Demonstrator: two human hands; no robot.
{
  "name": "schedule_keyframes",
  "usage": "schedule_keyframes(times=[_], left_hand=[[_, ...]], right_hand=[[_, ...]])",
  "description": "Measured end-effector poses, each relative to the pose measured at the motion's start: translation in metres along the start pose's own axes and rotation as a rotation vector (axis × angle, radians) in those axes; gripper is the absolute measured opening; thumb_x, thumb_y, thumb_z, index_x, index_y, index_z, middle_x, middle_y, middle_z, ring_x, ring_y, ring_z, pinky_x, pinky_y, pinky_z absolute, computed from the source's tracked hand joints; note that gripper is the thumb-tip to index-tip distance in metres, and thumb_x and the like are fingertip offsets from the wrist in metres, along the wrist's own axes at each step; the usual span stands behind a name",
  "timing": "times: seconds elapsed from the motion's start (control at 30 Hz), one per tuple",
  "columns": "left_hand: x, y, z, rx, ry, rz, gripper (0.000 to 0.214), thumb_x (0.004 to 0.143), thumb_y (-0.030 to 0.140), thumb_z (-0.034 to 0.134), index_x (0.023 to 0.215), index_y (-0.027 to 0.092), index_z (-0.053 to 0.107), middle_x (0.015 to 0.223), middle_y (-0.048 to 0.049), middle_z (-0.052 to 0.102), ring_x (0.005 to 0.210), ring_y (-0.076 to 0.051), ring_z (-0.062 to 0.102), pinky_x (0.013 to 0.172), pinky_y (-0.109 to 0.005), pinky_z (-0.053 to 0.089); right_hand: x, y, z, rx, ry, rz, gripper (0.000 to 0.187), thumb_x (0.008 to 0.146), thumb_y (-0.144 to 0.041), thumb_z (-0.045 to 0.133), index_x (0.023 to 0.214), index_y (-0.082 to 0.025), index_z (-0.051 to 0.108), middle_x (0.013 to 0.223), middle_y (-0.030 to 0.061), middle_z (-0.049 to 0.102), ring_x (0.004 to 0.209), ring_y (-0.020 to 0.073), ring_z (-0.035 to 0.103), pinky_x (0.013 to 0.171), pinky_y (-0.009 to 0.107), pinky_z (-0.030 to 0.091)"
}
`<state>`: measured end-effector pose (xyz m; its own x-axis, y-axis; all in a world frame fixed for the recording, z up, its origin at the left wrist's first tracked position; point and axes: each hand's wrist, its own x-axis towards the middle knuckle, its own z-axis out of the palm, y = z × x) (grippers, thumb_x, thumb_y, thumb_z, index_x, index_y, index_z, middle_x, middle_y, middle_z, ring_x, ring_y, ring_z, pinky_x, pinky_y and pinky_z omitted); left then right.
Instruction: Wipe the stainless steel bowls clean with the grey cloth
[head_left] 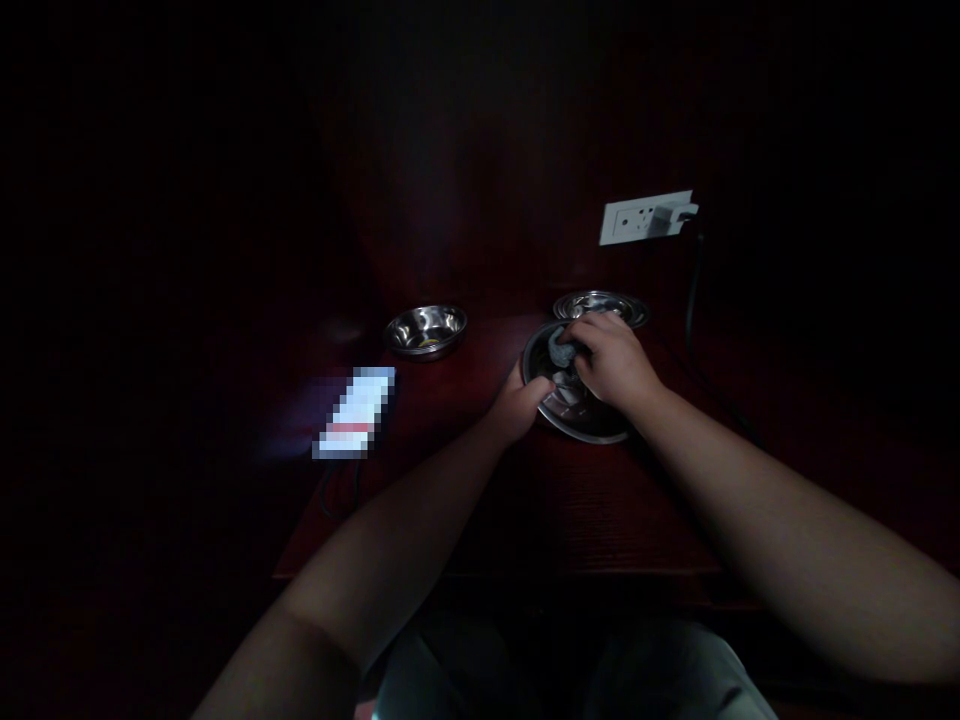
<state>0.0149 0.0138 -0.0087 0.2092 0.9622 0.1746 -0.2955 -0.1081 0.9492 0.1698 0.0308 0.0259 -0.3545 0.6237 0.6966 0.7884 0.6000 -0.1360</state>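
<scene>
A round metal bowl [592, 437] is on the dark red table in front of me. My left hand [519, 405] grips its left rim, the thumb over the edge and the fingers hidden behind the wall. Inside the rim, my right hand [611, 362] pinches a bunched grey-green cloth [561, 348] against the bowl's inner side. Part of the bowl's right side is covered by that hand and wrist. A pale patch on the bowl's floor may be a reflection; I cannot tell.
A smaller shiny metal bowl [426, 330] stands at the back left, and a metal dish [592, 302] lies just behind my right hand. A lit phone [355, 412] with a cable rests on the left. A wall socket [646, 218] holds a plug, its black cord [693, 300] hanging down to the table.
</scene>
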Motion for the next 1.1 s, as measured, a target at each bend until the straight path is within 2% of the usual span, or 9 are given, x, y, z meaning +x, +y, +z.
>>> schedule_keyframes(times=[0.47, 0.7, 0.93, 1.1], left_hand=[[0.0033, -0.0022, 0.0006, -0.04, -0.016, 0.012, 0.049, 0.058, 0.014, 0.057, 0.106, 0.019, 0.054, 0.099, -0.0035, 0.062, 0.1, -0.023, 0.054, 0.091, -0.038, 0.04], [0.0039, -0.0017, 0.001, -0.06, -0.032, 0.033, 0.052, 0.057, 0.014, 0.058, 0.109, 0.019, 0.053, 0.106, -0.0043, 0.062, 0.106, -0.024, 0.052, 0.095, -0.039, 0.038], [0.0025, -0.001, 0.0027, -0.052, 0.005, -0.022, 0.054, 0.056, 0.017, 0.059, 0.11, 0.019, 0.052, 0.097, -0.0035, 0.063, 0.095, -0.023, 0.057, 0.088, -0.039, 0.043], [-0.0012, 0.0029, 0.004, -0.033, 0.025, -0.025, 0.052, 0.058, 0.016, 0.058, 0.109, 0.019, 0.053, 0.097, -0.0036, 0.064, 0.097, -0.023, 0.057, 0.088, -0.039, 0.043]], right_hand=[[-0.0012, 0.0015, 0.0029, -0.009, -0.049, -0.014, 0.031, 0.069, -0.005, 0.049, 0.088, -0.021, 0.068, 0.098, 0.0082, 0.062, 0.094, 0.0285, 0.047, 0.079, 0.043, 0.039], [-0.0012, 0.0023, 0.0057, -0.072, -0.035, -0.003, 0.031, 0.07, -0.005, 0.05, 0.086, -0.024, 0.069, 0.096, 0.0077, 0.061, 0.092, 0.0287, 0.045, 0.077, 0.045, 0.036], [-0.0022, 0.004, 0.0078, -0.101, -0.036, -0.003, 0.03, 0.071, -0.006, 0.05, 0.085, -0.024, 0.07, 0.097, 0.0079, 0.062, 0.091, 0.0287, 0.045, 0.074, 0.045, 0.036], [-0.0039, 0.0049, 0.0102, -0.129, -0.051, 0.021, 0.024, 0.072, -0.009, 0.053, 0.082, -0.023, 0.07, 0.093, 0.0101, 0.06, 0.089, 0.0292, 0.045, 0.074, 0.046, 0.036]])
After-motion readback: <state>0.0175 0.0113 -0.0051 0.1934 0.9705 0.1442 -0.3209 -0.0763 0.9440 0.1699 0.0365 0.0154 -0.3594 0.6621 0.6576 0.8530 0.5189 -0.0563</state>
